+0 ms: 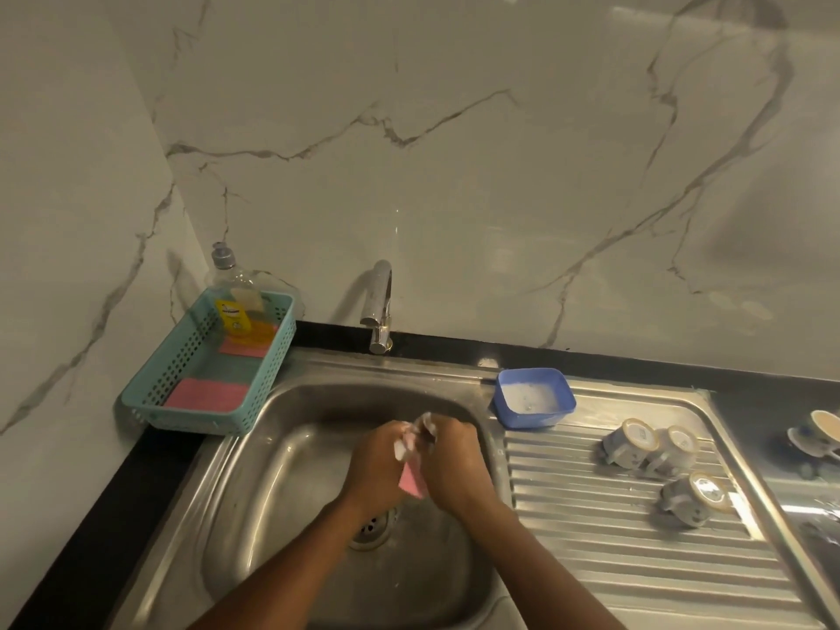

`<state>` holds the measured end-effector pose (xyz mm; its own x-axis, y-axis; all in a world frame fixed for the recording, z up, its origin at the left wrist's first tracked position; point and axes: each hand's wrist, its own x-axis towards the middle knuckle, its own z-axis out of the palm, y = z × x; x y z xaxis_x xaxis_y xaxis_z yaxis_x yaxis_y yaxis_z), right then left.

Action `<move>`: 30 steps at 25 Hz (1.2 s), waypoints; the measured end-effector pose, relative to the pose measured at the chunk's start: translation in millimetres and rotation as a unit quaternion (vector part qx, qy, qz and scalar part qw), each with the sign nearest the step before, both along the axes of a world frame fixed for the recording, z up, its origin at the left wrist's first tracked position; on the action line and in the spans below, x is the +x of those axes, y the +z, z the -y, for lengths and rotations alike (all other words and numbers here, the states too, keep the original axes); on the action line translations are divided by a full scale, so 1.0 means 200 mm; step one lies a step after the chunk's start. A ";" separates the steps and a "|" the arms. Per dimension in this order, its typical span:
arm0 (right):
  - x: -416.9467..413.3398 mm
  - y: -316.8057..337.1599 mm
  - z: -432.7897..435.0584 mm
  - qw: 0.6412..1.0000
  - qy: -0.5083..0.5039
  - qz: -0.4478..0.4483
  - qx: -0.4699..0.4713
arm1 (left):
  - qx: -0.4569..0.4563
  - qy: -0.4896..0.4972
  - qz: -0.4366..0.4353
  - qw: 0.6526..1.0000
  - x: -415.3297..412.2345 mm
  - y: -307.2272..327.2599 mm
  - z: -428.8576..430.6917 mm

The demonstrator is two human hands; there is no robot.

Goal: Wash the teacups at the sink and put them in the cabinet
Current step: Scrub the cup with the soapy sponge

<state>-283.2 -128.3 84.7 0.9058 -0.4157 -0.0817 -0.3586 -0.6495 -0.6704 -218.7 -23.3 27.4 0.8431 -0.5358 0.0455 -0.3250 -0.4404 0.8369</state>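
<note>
Over the steel sink basin point(282, 493) the left hand point(377, 463) and right hand point(452, 461) meet, each grip curled tight on a soapy pink scrub pad point(411, 483). Three grey-white ceramic teacups point(629, 443) lie tipped on the ridged steel drainboard point(591, 538) right of the basin, near a blue plastic tub point(534, 418) of suds.

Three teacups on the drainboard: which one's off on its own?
The front teacup, nearest the camera, sits alone. The back-left teacup and back-right teacup sit side by side farther back on the drainboard.
</note>
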 end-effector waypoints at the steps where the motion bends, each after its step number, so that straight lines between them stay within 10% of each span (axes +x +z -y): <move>1: 0.02 0.01 -0.02 0.999 -0.016 0.023 0.020 | 0.012 0.000 -0.014 1.000 -0.02 0.00 0.01; 12: -0.08 -0.15 0.01 0.950 -0.073 0.071 0.297 | -0.222 0.143 -0.303 0.916 0.05 0.05 0.00; 16: -0.10 -0.22 -0.16 0.858 -0.227 0.110 0.448 | -0.309 0.209 -0.440 0.817 0.07 0.04 0.04; 22: 0.02 -0.09 -0.12 0.746 -0.277 0.087 0.599 | -0.283 0.247 -0.363 0.853 0.03 -0.02 0.05; 27: -0.10 -0.19 -0.22 0.948 -0.116 0.110 0.274 | -0.312 0.276 -0.465 0.781 0.08 -0.01 0.05; 30: -0.11 -0.21 -0.06 0.986 0.128 0.100 0.044 | -0.296 0.277 -0.537 0.740 0.09 0.02 0.03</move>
<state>-305.7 -116.3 42.6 0.9816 -0.1710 0.0845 -0.0449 -0.6376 -0.7691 -200.4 -30.3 31.2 0.6455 -0.2489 -0.7221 0.7610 0.2899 0.5803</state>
